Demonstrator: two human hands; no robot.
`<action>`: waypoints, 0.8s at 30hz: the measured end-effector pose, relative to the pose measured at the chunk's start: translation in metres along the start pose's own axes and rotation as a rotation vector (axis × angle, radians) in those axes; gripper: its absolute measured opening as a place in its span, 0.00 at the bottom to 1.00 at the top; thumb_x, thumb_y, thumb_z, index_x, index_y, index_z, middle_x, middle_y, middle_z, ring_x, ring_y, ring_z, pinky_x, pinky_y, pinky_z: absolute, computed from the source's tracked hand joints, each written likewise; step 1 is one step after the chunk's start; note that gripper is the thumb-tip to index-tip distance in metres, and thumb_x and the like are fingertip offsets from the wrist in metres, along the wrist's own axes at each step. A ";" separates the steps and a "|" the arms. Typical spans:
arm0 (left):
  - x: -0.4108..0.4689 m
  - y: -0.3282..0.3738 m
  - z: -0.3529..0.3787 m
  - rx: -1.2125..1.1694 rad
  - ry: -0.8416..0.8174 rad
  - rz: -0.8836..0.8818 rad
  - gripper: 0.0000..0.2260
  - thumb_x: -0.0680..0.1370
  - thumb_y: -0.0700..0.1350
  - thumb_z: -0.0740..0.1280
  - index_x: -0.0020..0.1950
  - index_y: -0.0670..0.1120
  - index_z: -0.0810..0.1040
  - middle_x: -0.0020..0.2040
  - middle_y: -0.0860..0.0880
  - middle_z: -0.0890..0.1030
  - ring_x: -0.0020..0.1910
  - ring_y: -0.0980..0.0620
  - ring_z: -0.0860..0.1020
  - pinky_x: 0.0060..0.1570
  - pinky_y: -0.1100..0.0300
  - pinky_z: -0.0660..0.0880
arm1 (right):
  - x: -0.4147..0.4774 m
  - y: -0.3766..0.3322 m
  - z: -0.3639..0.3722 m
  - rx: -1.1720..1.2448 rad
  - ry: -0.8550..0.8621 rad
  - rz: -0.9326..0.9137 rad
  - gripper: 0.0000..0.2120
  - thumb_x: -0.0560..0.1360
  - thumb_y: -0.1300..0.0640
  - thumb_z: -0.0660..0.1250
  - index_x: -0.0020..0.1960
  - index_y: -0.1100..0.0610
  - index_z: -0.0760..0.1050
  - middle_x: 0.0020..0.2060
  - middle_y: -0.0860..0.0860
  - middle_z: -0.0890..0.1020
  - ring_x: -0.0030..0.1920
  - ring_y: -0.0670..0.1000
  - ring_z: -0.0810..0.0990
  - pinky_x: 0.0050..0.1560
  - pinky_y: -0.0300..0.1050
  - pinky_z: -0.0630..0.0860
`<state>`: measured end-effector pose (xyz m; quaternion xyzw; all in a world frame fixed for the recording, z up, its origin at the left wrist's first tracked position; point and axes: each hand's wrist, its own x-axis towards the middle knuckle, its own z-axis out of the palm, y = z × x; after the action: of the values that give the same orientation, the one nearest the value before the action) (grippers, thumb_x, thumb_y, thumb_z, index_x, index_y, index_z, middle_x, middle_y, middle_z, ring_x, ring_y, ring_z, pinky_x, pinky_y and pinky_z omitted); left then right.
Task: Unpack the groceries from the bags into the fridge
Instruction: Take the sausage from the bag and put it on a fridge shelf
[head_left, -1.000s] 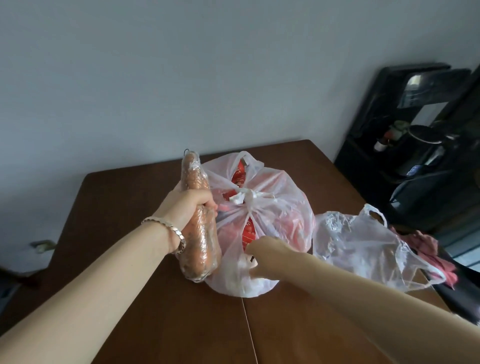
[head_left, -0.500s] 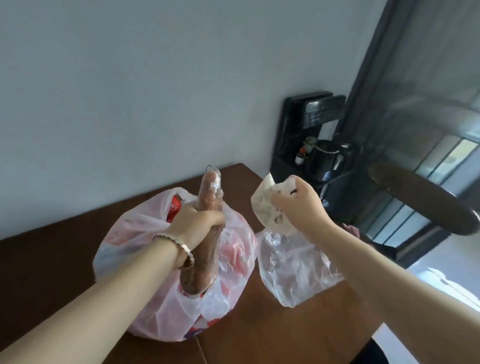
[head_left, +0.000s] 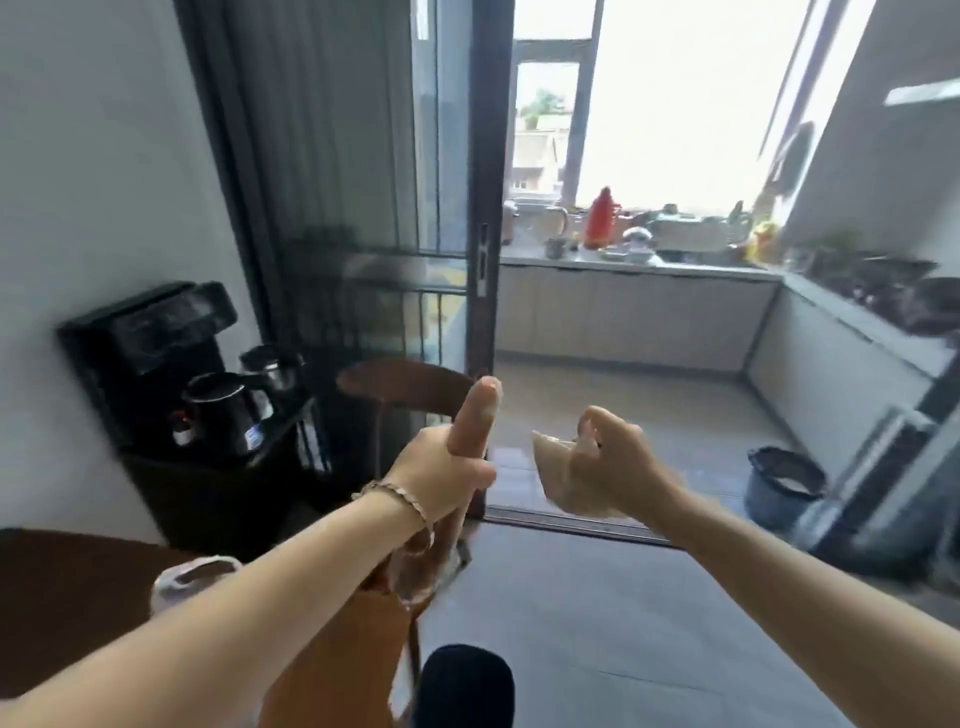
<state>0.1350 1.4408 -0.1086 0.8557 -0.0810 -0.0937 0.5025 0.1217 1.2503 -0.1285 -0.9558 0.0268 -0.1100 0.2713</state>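
Head view. Left hand (head_left: 441, 467), centre of frame: fingers clamped round a long orange-brown film-wrapped roll (head_left: 475, 410), held near upright, top end tilted slightly right, lower end showing below the wrist. Beaded bracelet (head_left: 400, 499) on that wrist. Right hand (head_left: 613, 467), just right of centre, apart from the left: fingers curled on a crumpled clear plastic bag (head_left: 550, 467), blurred. Lower left: brown counter (head_left: 62, 597) carrying a white bag (head_left: 162, 590), partly hidden behind the forearm. Left: black water dispenser (head_left: 150, 332) with kettle (head_left: 218, 410).
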 end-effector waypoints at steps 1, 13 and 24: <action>0.010 0.021 0.034 0.028 -0.051 0.024 0.11 0.68 0.38 0.68 0.49 0.43 0.78 0.46 0.45 0.81 0.47 0.47 0.78 0.52 0.55 0.75 | -0.006 0.033 -0.023 0.029 0.052 0.061 0.04 0.74 0.63 0.62 0.49 0.59 0.70 0.38 0.56 0.74 0.37 0.54 0.69 0.30 0.38 0.62; 0.059 0.263 0.398 0.042 -0.481 0.388 0.05 0.67 0.38 0.71 0.40 0.44 0.77 0.33 0.50 0.76 0.34 0.51 0.74 0.36 0.61 0.71 | -0.103 0.327 -0.299 -0.013 0.345 0.499 0.15 0.72 0.61 0.65 0.34 0.54 0.60 0.33 0.51 0.70 0.35 0.50 0.67 0.36 0.44 0.64; 0.062 0.459 0.688 -0.123 -0.823 0.631 0.07 0.68 0.36 0.70 0.34 0.45 0.74 0.29 0.51 0.74 0.29 0.54 0.73 0.30 0.63 0.68 | -0.188 0.544 -0.484 -0.110 0.839 0.875 0.13 0.70 0.66 0.58 0.34 0.54 0.57 0.29 0.48 0.64 0.31 0.49 0.60 0.31 0.43 0.57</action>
<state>0.0079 0.6239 -0.0406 0.6508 -0.5203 -0.2708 0.4821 -0.1657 0.5596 -0.0494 -0.7439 0.5274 -0.3540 0.2077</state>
